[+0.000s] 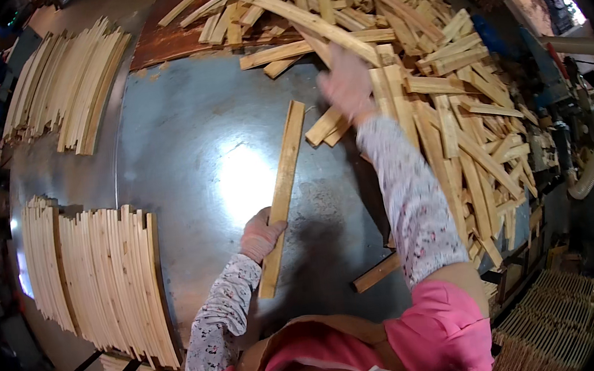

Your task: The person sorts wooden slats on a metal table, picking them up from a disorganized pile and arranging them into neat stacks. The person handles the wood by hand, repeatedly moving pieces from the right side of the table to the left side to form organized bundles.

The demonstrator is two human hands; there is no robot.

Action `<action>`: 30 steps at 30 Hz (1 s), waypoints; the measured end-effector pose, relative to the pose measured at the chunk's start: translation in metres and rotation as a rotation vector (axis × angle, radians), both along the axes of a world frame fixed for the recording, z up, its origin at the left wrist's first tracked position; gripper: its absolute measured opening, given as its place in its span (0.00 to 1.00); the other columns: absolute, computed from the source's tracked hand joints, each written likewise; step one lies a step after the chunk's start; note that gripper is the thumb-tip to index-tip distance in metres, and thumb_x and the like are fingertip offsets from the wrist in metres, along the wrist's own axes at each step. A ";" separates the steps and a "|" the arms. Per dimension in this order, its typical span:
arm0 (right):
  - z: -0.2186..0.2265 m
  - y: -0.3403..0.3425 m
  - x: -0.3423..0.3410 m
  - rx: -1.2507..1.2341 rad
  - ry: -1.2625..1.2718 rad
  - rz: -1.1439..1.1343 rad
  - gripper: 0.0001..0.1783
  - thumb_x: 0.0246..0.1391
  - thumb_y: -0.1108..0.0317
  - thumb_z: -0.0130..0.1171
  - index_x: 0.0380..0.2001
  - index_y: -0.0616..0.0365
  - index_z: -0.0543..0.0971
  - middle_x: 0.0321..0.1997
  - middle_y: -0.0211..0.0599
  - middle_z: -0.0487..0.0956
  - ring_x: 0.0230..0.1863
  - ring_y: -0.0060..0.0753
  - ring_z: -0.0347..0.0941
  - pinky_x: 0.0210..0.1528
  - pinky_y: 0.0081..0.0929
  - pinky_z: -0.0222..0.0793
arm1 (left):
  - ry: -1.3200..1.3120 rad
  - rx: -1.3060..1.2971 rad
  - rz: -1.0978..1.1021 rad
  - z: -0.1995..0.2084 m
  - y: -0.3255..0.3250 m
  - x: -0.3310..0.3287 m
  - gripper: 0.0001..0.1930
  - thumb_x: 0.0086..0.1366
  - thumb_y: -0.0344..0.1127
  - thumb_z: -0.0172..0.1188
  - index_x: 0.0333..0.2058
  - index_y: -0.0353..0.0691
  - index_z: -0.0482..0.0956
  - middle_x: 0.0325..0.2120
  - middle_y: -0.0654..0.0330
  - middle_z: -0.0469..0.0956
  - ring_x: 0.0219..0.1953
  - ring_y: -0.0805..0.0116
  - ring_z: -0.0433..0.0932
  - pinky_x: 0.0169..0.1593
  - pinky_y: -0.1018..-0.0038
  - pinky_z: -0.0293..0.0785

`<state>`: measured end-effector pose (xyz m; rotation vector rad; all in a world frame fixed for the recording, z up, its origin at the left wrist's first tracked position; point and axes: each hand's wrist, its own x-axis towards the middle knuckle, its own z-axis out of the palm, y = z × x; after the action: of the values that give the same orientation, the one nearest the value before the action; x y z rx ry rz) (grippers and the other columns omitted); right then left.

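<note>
My left hand (261,234) is closed around the lower part of a flat wooden strip (286,168), which slants up and away over the metal table (183,139). At the near left edge of a big heap of wooden pieces (479,130) is my right hand (348,84), blurred and seen from the back. Its fingers are at a long wooden strip (305,21) lying across the heap; whether they grip it is hidden. Short wooden pieces (327,126) stick out of the heap just below that hand.
Rows of strips lie side by side on the left, one near stack (103,271) and one far stack (69,79). A reddish-brown board (159,41) lies under the heap's far end. A loose wooden piece (376,273) rests by the right edge. Slatted bundles (556,310) stand at lower right.
</note>
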<state>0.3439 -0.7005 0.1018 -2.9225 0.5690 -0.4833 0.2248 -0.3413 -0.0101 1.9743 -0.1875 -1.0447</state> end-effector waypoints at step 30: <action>-0.164 0.427 -0.195 0.517 0.248 0.782 0.16 0.61 0.60 0.70 0.46 0.56 0.79 0.67 0.81 0.63 0.53 0.81 0.78 0.65 0.51 0.79 | 0.029 -0.698 0.810 0.069 0.314 -0.042 0.22 0.75 0.39 0.63 0.63 0.37 0.77 0.36 0.65 0.83 0.35 0.76 0.80 0.41 0.77 0.79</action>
<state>0.1487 -0.2735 -0.0622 -2.4282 -0.3903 0.1156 0.1831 -0.0269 0.0590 1.2030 0.2307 -0.3843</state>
